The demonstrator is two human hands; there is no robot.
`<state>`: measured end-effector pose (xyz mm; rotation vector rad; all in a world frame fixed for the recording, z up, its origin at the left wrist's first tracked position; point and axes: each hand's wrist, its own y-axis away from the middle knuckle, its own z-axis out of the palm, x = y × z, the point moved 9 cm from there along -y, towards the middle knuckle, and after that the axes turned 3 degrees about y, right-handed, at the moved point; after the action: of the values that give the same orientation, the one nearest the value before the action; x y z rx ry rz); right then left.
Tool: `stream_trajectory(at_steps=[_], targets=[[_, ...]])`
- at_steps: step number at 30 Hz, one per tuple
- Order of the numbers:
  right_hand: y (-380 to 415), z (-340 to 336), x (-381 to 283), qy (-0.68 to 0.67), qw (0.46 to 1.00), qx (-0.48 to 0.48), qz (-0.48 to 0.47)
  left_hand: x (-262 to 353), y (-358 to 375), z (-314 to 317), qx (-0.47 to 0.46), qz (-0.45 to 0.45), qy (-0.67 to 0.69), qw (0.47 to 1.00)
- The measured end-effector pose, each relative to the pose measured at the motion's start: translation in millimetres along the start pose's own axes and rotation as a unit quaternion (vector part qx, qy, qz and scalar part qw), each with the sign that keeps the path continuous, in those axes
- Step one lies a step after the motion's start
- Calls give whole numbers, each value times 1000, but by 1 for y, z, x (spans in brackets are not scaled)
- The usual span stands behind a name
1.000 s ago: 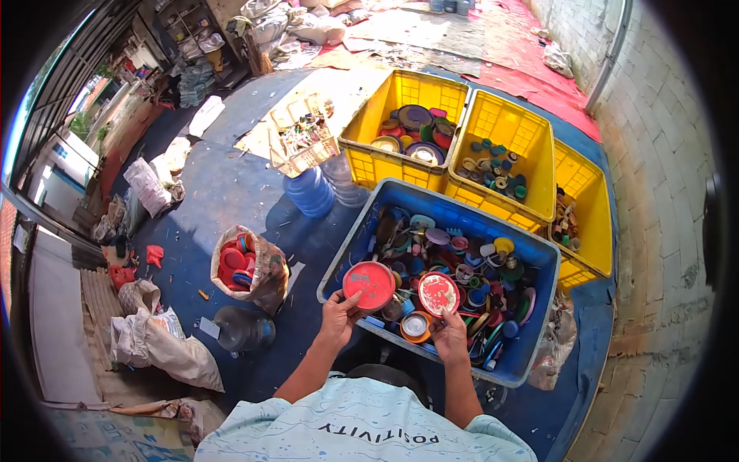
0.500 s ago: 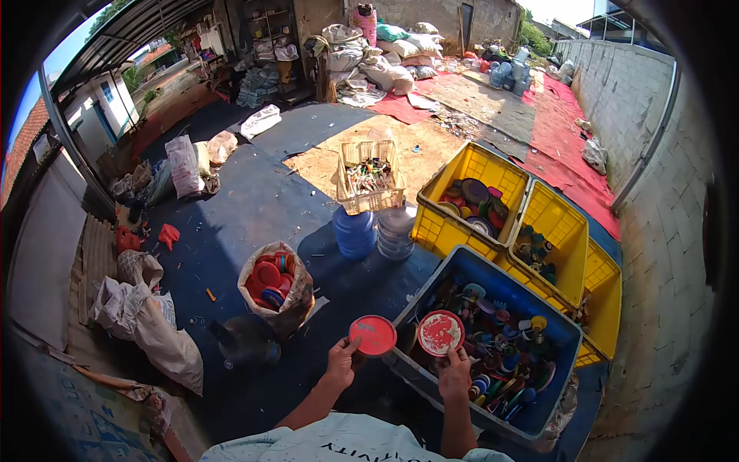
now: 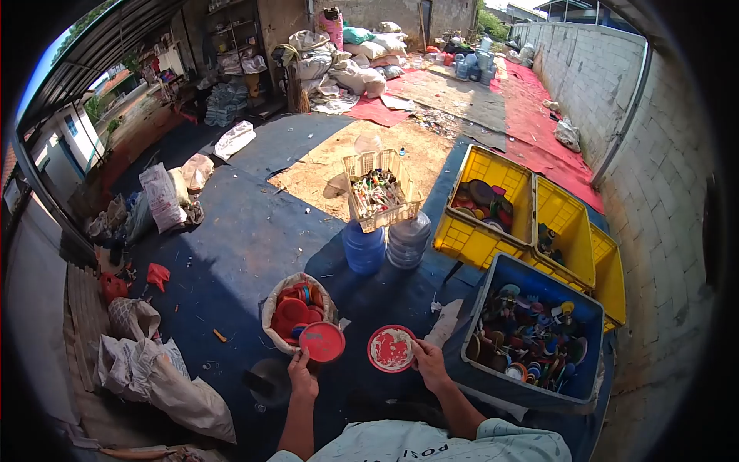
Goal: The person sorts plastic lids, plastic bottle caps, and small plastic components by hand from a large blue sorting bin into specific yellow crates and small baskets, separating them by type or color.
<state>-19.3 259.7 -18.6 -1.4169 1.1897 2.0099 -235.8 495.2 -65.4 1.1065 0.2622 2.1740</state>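
Note:
My left hand [image 3: 302, 379] grips a plain red round lid [image 3: 323, 341], which overlaps the front edge of an open sack [image 3: 269, 325] in view. Inside that sack lie red lids [image 3: 292, 311] with a few blue ones. A second red lid [image 3: 391, 349], smeared with something whitish, is pinched at its right edge by my right hand [image 3: 433, 365]. It is held over the dark ground sheet, between the sack and a blue crate [image 3: 459, 356]. Many mixed coloured caps and lids [image 3: 531, 335] fill the bottom of the crate.
Yellow crates [image 3: 477, 245] holding lids stand behind the blue crate. A cream basket [image 3: 400, 213] of small pieces rests on a blue water jug [image 3: 363, 250] and a clear jug [image 3: 409, 240]. A dark jug [image 3: 271, 383] is beside my left forearm; white sacks [image 3: 185, 396] lie left.
Both hands have moved left with their lids, away from the blue crate. The left lid now overlaps the sack's edge. My view has shifted, so the crates appear farther right.

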Motion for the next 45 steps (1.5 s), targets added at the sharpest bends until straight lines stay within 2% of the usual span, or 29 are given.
stream_trajectory(at_steps=[4, 10, 13, 14, 17, 20, 25, 28, 32, 38, 40, 45], targets=[[-39, -8, -8, 39, 999, 30, -16, 0, -32, 4, 14, -34, 11, 999], [-115, -43, -28, -78, 991, 105, -12, -55, -88, 62, -11, -115, 7, 993], [-164, -63, -29, -127, 982, 139, -1, -89, -131, 104, -77, -159, -28, 984], [-184, -70, -22, -148, 979, 140, 6, -98, -146, 118, -69, -167, -49, 982], [-231, -95, -24, -212, 964, 157, 26, -121, -184, 183, -72, -214, -112, 968], [-246, -134, -61, -232, 955, 179, -39, -146, -210, 277, -135, -240, -141, 951], [-248, -224, -78, -305, 894, 308, -114, -199, -251, 406, -233, -270, -201, 912], [-240, -263, -90, -343, 852, 367, -150, -241, -267, 454, -255, -299, -229, 891], [-237, -286, -115, -352, 833, 401, -144, -304, -281, 494, -286, -360, -255, 851], [-310, -307, -127, -351, 821, 438, -101, -367, -318, 553, -245, -425, -320, 811], [-337, -316, -142, -357, 808, 460, -92, -381, -337, 589, -284, -436, -308, 797], [-395, -366, -230, -359, 793, 460, -176, -403, -361, 713, -367, -421, -312, 769]])
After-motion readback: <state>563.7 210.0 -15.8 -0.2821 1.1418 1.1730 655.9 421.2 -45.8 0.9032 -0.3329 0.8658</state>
